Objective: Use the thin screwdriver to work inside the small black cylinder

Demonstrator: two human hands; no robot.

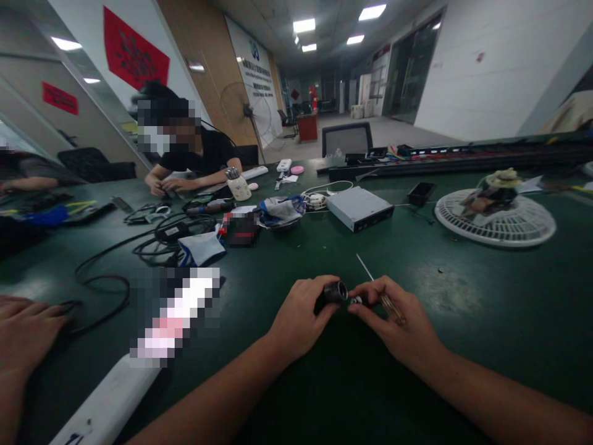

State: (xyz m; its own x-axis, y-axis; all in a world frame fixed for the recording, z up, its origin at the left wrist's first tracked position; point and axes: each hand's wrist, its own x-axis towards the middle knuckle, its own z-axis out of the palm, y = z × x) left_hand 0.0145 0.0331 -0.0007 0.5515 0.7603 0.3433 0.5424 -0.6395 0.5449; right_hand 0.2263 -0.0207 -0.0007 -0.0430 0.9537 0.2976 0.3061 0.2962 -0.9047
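One black cylinder (335,292) pinched in fingers of left hand (300,314), above green surface (278,259), open end facing right hand (410,321). Small metal-and-black piece (356,300) pinched in fingers of right hand, just apart from cylinder; screwdriver (393,308) also in that grip, tip pointing away. Beyond: grey drive box (359,205), white round grille (493,230) farther right.

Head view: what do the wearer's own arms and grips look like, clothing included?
The left grip and right grip are bare hands, ungloved. The left forearm and right forearm narrow toward them, with no sleeve, watch or cable visible.
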